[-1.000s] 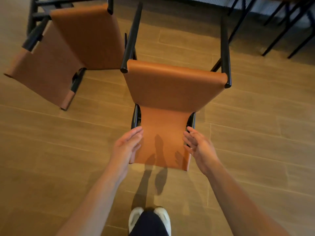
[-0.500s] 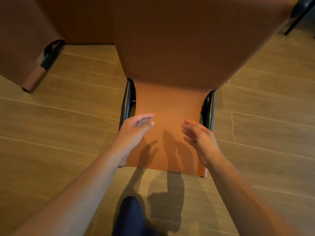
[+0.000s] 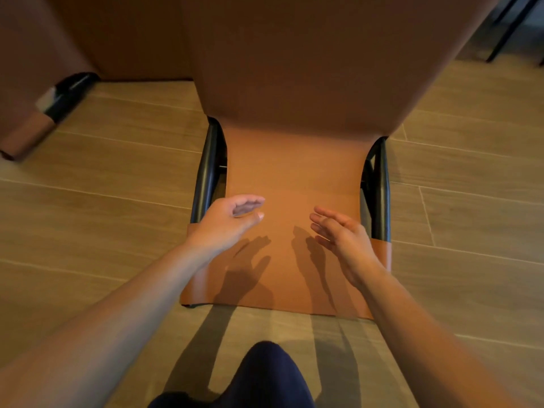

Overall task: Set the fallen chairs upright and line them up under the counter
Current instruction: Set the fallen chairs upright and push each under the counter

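A tan leather chair point(image 3: 294, 160) with a black tube frame lies on the plank floor point(image 3: 103, 231), filling the centre and top of the frame. A second tan chair point(image 3: 26, 131) lies at upper left. The left hand point(image 3: 226, 225) and right hand point(image 3: 347, 242) hover above the first chair's lower-centre panel, palms facing each other. Their fingers point(image 3: 248, 203) are straight and close together, holding nothing.

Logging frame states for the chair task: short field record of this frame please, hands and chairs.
near chair: tan leather, black frame, lying on the floor before the person
second chair: upper left, seems also down, mostly out of frame
left hand: open, above near chair's left edge, holds nothing
right hand: open, above its right side, holds nothing
contact: shadows on the leather suggest both hands hover clear
floor: wood-look planks
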### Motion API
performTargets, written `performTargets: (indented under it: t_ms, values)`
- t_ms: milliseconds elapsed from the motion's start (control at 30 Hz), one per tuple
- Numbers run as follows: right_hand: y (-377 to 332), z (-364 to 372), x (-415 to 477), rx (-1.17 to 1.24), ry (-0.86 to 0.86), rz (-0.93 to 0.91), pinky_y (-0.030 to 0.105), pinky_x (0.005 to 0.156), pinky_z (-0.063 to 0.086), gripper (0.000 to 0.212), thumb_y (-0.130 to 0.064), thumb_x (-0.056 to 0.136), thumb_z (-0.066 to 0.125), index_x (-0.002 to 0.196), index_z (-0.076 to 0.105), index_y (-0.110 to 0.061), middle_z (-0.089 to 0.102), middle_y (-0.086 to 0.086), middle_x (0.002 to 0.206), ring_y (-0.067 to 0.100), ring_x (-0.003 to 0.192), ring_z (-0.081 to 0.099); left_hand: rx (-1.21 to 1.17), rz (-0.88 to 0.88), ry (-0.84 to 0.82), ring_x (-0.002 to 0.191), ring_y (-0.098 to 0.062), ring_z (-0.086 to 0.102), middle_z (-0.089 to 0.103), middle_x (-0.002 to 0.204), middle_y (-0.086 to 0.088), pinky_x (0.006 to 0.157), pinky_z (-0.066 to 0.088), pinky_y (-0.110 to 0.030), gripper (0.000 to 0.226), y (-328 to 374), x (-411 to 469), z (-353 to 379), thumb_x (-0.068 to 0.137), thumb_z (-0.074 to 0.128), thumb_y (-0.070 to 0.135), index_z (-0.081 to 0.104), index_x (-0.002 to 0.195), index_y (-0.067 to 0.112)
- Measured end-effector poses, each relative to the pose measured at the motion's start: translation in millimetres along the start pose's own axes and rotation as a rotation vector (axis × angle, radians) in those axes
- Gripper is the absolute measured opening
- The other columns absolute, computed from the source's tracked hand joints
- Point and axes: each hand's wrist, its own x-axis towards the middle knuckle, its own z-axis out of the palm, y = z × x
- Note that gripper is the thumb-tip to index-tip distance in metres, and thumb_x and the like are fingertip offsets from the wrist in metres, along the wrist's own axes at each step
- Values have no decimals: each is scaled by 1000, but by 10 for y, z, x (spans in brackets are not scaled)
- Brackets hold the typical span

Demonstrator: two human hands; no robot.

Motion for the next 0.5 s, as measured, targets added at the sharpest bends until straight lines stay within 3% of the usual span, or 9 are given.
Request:
performTargets:
  t_ms: [133,267,367,500]
  values:
    - [173,16,118,-111,-32,-70,12,74,49,23,-11,94,58,111,64,-26,68,-3,111,0,94,63,153,43,-49,124,-6,49,55,134,7,102,38,-25,36,-146,12,46,93,62,17,57,128,22]
    - [354,77,115,-234,-84,-117,4,76,45,36,-7,92,61,126,60,-15,62,-2,116,3,109,55,511,39,-114,109,-11,54,54,137,6,94,46,-34,42,-322,-21,114,95,57,30,49,136,33]
    - [490,69,97,-408,-136,-146,13,93,43,40,-10,92,62,130,58,-19,60,-7,122,-2,114,51,786,136,-238,137,-12,34,39,150,8,109,34,-33,49,-490,-28,234,96,53,33,39,143,30]
    - [742,3,90,-737,-167,-193,21,102,41,48,-15,91,62,137,53,-24,59,-4,133,9,124,53,1003,268,-312,147,-12,8,18,160,4,118,14,-32,56,-784,-65,323,96,53,31,32,148,25]
